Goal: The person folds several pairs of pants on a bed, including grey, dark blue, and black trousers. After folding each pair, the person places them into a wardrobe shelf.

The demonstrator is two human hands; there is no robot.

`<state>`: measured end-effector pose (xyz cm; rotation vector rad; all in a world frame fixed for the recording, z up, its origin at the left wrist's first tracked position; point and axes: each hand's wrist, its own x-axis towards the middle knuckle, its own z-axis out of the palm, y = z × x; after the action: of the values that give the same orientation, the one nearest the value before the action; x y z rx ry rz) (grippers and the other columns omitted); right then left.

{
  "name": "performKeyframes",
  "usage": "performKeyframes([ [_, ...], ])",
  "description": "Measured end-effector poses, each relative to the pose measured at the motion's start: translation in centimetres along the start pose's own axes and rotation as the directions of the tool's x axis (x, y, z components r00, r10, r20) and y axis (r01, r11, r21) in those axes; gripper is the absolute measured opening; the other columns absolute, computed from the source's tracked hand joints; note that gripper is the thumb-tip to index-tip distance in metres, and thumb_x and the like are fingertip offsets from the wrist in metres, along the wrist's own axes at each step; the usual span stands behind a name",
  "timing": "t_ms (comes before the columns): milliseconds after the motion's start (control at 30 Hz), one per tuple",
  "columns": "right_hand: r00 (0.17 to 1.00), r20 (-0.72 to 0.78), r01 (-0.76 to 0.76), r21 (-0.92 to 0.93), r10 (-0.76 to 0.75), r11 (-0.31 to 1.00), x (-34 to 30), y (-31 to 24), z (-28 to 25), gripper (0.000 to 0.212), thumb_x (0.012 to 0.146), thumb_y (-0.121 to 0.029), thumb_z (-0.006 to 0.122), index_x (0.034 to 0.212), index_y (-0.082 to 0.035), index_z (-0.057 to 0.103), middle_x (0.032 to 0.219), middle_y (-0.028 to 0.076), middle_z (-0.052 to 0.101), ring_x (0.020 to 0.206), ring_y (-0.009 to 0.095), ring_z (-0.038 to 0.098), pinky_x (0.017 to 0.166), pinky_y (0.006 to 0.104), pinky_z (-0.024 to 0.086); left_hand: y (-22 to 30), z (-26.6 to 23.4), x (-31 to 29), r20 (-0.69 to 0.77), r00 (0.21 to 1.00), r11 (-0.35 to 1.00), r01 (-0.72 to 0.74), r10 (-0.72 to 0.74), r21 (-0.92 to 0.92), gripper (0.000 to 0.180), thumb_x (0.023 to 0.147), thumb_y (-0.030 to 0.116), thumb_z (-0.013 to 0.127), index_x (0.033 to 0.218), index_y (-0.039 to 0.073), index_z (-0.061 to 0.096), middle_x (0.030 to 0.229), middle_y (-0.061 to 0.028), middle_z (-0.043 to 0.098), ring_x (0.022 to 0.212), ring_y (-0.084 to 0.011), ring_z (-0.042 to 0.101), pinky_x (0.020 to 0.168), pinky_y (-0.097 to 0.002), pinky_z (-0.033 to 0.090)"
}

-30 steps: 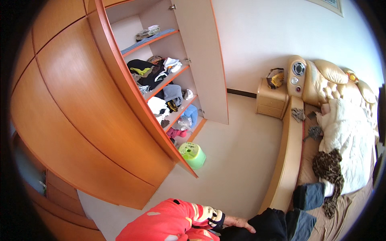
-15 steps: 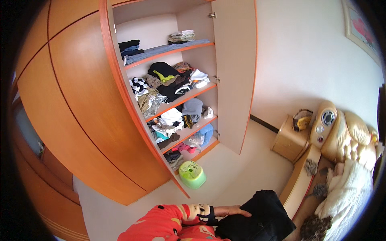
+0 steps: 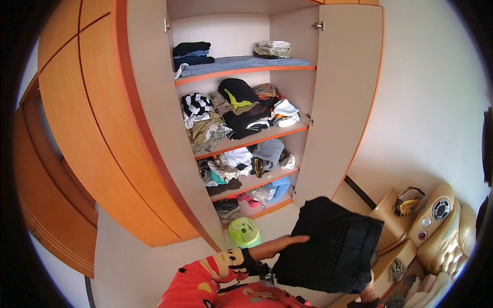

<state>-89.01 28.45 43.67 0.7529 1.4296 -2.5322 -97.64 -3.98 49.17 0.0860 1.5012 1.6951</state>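
Note:
A folded pair of black trousers (image 3: 328,246), with a buttoned pocket showing, is held up in front of me at the lower right of the centre. My left hand (image 3: 287,243) grips its left edge, thumb on top and the other fingers hidden beneath. At the lower right corner of the bundle, my right hand (image 3: 368,291) is closed on the cloth, mostly covered by it. Beyond stands an open wardrobe. Its upper shelf (image 3: 246,71) bears a flat blue-grey cloth, a dark folded stack (image 3: 192,55) and a pale folded stack (image 3: 273,50).
Loose clothes (image 3: 241,110) are heaped on the lower shelves. The wardrobe door (image 3: 344,92) stands open at the right. A green plastic stool (image 3: 244,232) is on the floor at the wardrobe's foot. A bedside cabinet (image 3: 386,213) and a gold padded headboard (image 3: 449,231) are at the right.
The trousers have risen and come forward toward the wardrobe, carried by my hands. My right hand has come into sight at their lower corner. The view has turned and moved nearer the shelves.

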Motion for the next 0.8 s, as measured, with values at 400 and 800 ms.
performKeyframes([
  [400,0.964,0.162,0.205,0.066,-0.213,0.977,14.9,-18.9,11.1,0.049,0.094,-0.041,0.053,0.130,-0.008,0.054,0.129,0.016,0.059,0.116,0.032,0.058,0.092,0.0515,0.051,17.5,-8.6,3.0,-0.196,0.933,0.936,-0.329,0.301,-0.129,0.083,0.081,0.065,0.065,0.138,0.006,0.050,0.139,-0.0082,0.052,0.130,-0.0202,0.044,0.112,-0.0355,0.027],
  [800,0.813,0.502,0.251,0.157,-0.296,0.955,31.9,-37.3,29.3,0.046,0.094,-0.039,0.053,0.128,-0.009,0.056,0.127,0.016,0.059,0.115,0.033,0.059,0.090,0.0538,0.052,35.8,-14.9,6.0,-0.398,0.427,0.513,-0.847,0.812,0.140,0.085,0.079,0.061,0.070,0.137,0.003,0.049,0.135,-0.0155,0.054,0.121,-0.0275,0.055,0.100,-0.0395,0.046],
])
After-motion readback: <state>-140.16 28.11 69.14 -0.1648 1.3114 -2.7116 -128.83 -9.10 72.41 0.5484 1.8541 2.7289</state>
